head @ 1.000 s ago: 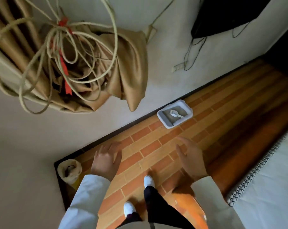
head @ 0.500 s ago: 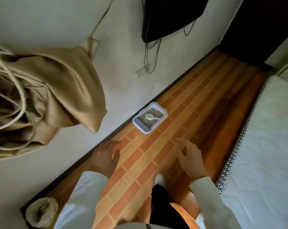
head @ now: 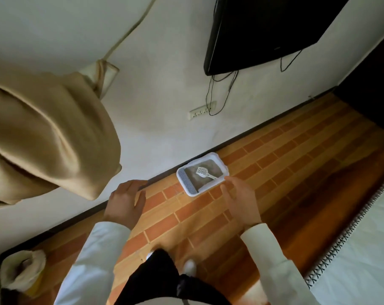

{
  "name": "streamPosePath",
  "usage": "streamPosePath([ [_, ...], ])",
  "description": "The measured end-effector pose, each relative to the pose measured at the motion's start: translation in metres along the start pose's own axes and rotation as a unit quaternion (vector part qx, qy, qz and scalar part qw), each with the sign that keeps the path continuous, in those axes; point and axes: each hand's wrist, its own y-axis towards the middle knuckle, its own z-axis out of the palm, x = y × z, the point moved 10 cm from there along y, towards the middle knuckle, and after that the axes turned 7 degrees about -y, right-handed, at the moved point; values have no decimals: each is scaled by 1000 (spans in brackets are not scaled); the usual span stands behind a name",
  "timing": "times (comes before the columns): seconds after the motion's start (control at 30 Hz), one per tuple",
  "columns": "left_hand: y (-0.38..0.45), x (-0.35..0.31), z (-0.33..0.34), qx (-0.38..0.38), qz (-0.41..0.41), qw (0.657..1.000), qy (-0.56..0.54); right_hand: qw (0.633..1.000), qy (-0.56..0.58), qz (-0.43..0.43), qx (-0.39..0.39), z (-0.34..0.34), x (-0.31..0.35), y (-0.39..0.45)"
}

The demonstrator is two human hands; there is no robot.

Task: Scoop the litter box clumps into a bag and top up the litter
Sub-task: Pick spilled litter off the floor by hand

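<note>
From where I sat watching the head view, the main risk was in the approach: the litter box (head: pixel 202 174) lay on the brick-patterned floor (head: pixel 274 164) hard against the wall, well ahead of the person's feet, and a careless step or a hasty reach down could have knocked its near rim and spilled grey litter over the floor. The white slotted scoop (head: pixel 205 172) lay loose on top of the litter with its handle leaning toward the near right rim, so I judged that a jolt to the box would send it sliding or flicking grains out (a small mess, but one that adds work). I also saw no bag near the box; a cream-rimmed container (head: pixel 21 268) stood far off at the lower left, well apart from it, and I could not tell whether it was the bag or the spare litter, so carrying clumps that far could have dripped along the way. As for the grip, both hands were empty: the left hand (head: pixel 125 201) hung palm down with fingers loosely spread, touching nothing, and the right hand (head: pixel 239 201) was likewise relaxed and spread, its fingertips overlapping the box's rim only in line of sight.
</note>
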Motion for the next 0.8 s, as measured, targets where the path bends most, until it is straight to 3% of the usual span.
streamPosePath([
  [0.23, 61, 20, 17, -8, -41, 999, 5, 999, 34, -40, 7, 19, 20, 83],
  [0.5, 147, 47, 65, 42, -50, 998, 17, 998, 41, -40, 35, 66, 22, 185],
  [0.8, 246, 95, 139, 25, -37, 999, 18, 997, 44, -43, 38, 146, -13, 291],
])
